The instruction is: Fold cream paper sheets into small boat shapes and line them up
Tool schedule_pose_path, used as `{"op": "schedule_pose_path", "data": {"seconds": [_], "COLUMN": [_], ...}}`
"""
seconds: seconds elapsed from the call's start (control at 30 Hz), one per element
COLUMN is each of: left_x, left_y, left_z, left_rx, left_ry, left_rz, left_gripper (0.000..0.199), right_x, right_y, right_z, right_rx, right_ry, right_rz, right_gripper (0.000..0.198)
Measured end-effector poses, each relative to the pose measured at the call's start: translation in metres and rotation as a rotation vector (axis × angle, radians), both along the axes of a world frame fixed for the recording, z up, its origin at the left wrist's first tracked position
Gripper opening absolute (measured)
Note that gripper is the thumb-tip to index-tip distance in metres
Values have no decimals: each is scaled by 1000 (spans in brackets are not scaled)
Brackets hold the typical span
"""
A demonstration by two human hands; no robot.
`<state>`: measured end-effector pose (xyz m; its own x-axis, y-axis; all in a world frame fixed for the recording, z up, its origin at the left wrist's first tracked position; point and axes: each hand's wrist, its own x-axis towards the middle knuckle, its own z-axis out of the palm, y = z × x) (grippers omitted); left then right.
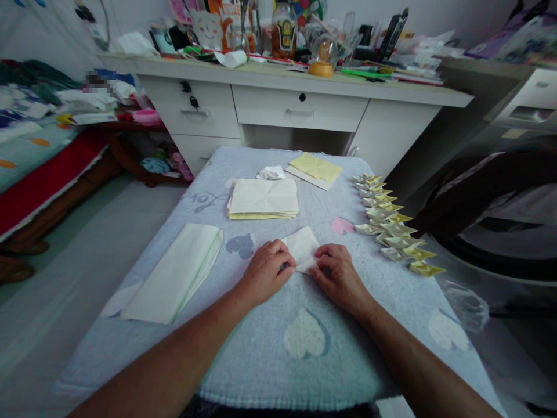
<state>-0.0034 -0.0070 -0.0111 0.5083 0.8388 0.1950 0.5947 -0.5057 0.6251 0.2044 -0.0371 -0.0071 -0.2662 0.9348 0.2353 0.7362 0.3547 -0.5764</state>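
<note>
Between my left grip (pixel 270 270) and right grip (pixel 340 271), folded paper (pixel 303 245)
Both pinch its edges, likely steadying it; paper boats (pixel 393 229) to their right seem rowed for space.

My surface (pixel 256 371) is spread with a pale blue, heart-patterned cloth (pixel 204 360). On it I have a folded paper bundle (pixel 174 273) at left, a sheet stack (pixel 263 197) ahead, crumpled paper (pixel 271 173) just behind that, and a yellow sheet (pixel 315 166) overlapping a white one (pixel 319 183). Folded paper boats (pixel 394 228) line the right side, and a small white paper (pixel 302 245) lies between my fingers (pixel 327 251).
</note>
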Motion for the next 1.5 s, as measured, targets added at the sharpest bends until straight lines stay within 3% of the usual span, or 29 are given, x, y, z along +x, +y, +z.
{"op": "schedule_pose_path", "data": {"seconds": [0.33,0.63,0.83,1.5], "left_x": [3,2,5,12], "left_y": [-1,-3,-4,-5], "left_z": [-1,-1,1,-2], "left_rx": [6,13,17,29], "left_ry": [33,52,69,95], "left_rz": [72,63,84,151], "left_gripper": [3,26,14,6], "right_x": [-3,-5,-6,-4], "right_y": [1,2,2,1], "right_z": [-1,-2,-4,-2], "right_rx": [-46,-32,-21,-56], "right_ry": [-75,-93,-106,-120], "right_rz": [-134,-157,-163,-188], "right_gripper": [19,18,18,19]}}
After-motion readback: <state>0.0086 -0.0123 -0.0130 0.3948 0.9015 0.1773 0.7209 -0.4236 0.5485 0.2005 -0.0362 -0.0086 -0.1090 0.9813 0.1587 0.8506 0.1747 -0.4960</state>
